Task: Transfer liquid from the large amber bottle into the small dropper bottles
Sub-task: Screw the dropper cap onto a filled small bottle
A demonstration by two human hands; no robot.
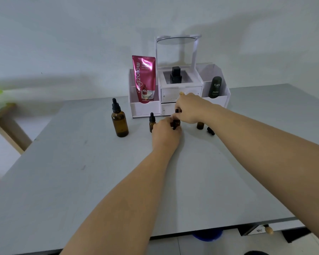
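Near the middle of the table, both hands busy on one small bottle: left hand wrapped round it, right hand pinching its black cap. Big bottle at nine o'clock, cap on, not yet poured. Capped small bottle beside the left hand. At three o'clock, open small bottle, dropper lying loose. Cannot tell if any small one is full; fingers hide the middle bottle.
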